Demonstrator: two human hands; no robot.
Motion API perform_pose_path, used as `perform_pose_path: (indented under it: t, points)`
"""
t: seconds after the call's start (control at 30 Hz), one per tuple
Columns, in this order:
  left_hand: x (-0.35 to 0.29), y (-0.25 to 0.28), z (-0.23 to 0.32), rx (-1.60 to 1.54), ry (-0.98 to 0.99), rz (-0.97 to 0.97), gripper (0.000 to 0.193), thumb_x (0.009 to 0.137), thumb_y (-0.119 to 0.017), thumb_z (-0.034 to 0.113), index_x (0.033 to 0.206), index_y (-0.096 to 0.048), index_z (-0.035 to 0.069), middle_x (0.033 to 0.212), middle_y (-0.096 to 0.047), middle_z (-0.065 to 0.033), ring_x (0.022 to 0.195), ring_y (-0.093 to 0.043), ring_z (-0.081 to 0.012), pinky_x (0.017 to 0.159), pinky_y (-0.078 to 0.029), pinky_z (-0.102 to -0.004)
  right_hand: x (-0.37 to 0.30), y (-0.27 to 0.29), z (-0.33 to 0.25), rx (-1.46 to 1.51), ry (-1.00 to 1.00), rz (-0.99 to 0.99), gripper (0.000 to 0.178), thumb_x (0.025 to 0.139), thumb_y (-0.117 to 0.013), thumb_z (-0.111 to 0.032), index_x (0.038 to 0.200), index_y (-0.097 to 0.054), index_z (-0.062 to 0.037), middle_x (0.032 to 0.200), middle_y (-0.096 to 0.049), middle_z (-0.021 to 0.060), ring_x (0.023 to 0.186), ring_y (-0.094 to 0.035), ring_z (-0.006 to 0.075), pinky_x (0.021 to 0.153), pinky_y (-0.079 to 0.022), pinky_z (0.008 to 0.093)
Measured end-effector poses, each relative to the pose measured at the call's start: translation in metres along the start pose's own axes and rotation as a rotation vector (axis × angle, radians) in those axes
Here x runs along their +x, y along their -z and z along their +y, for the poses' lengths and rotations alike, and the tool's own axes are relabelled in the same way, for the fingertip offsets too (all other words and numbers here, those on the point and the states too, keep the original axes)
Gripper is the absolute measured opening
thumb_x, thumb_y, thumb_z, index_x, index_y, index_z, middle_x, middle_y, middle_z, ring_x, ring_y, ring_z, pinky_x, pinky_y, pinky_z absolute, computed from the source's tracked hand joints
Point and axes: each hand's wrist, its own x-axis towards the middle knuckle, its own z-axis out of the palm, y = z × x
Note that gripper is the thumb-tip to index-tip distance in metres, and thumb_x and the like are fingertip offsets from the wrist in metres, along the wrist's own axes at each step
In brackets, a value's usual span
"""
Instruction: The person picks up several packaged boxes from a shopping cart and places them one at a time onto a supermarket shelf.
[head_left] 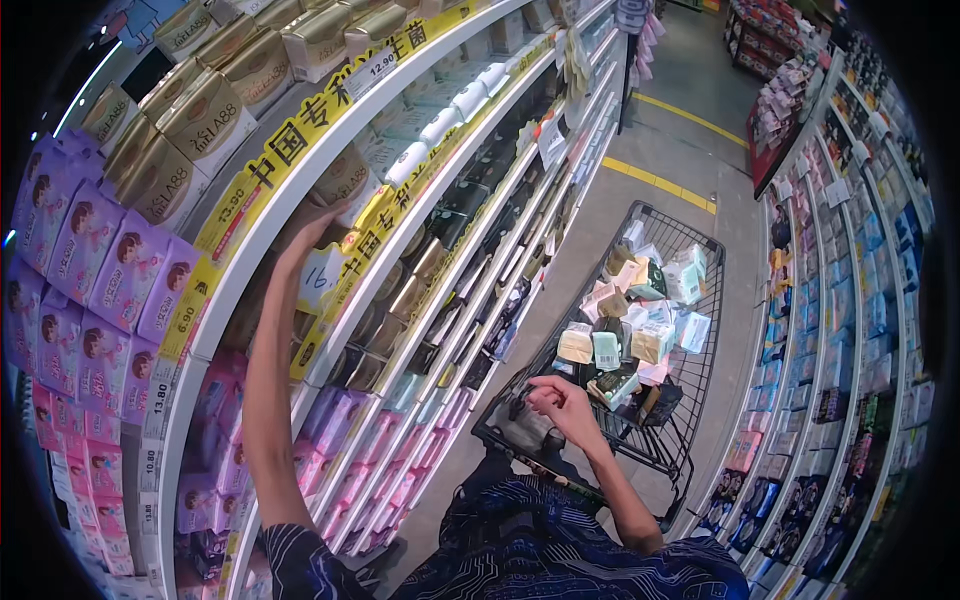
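Note:
My left arm reaches into the shelf on the left. My left hand (308,228) is at the lower edge of a gold-brown package (345,177) there, its fingers partly hidden, so I cannot tell whether they grip it. Beside that package are white and pale packs (440,124) in a row. My right hand (566,408) hovers over the near end of a black wire shopping cart (700,390), fingers curled in with nothing visible in them. Inside the cart lies a loose heap of small packs (650,330) in white, green, beige and black.
Gold packs (215,115) fill the top left shelf, with purple packs (135,262) nearer me. A yellow label strip (285,150) runs along the shelf edge. Shelves of blue packs (870,300) line the right side. Yellow floor lines (660,185) cross the grey aisle ahead.

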Motion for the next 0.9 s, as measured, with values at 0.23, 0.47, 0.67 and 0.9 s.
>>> perform_pose_path:
  t: [0.23, 0.47, 0.67, 0.9]
  points:
    - [-0.022, 0.016, 0.008, -0.113, 0.154, -0.013, 0.083, 0.072, -0.079, 0.053, 0.122, -0.055, -0.008, 0.120, -0.060, -0.0178, 0.104, -0.060, -0.0257, 0.095, -0.044, -0.0316, 0.010, -0.001, -0.003, -0.034, 0.027, -0.011, 0.028, 0.087, -0.066, -0.006, 0.114, -0.063, 0.0021, 0.086, -0.066, 0.0017, 0.074, -0.056, 0.0035, 0.068, -0.047, 0.0197]
    - [-0.068, 0.018, 0.078, -0.068, 0.253, -0.102, 0.075, 0.081, -0.070, 0.055, 0.122, -0.059, -0.006, 0.111, -0.063, -0.0175, 0.106, -0.059, -0.0238, 0.092, -0.044, -0.0328, 0.005, 0.008, 0.004, -0.084, -0.018, 0.037, 0.029, 0.088, -0.068, -0.013, 0.114, -0.064, -0.0009, 0.086, -0.068, 0.0039, 0.073, -0.059, 0.0060, 0.068, -0.048, 0.0226]
    - [-0.178, -0.022, 0.071, 0.359, -0.332, 0.547, 0.071, 0.088, -0.069, 0.020, 0.142, -0.034, -0.009, 0.143, -0.042, -0.0245, 0.132, -0.041, -0.0334, 0.111, -0.030, -0.0413, 0.023, 0.027, 0.022, -0.231, 0.069, 0.052, 0.032, 0.089, -0.067, -0.024, 0.112, -0.064, -0.0011, 0.085, -0.070, 0.0095, 0.078, -0.065, 0.0123, 0.070, -0.051, 0.0270]
    - [-0.285, -0.158, 0.075, 0.051, -0.252, 0.182, 0.059, 0.083, -0.061, -0.003, 0.139, -0.044, -0.002, 0.138, -0.050, -0.0204, 0.130, -0.046, -0.0307, 0.110, -0.033, -0.0426, 0.113, 0.161, 0.061, -0.483, 0.135, 0.538, 0.040, 0.083, -0.070, -0.025, 0.111, -0.063, 0.0022, 0.079, -0.067, 0.0147, 0.074, -0.065, 0.0251, 0.070, -0.051, 0.0355]
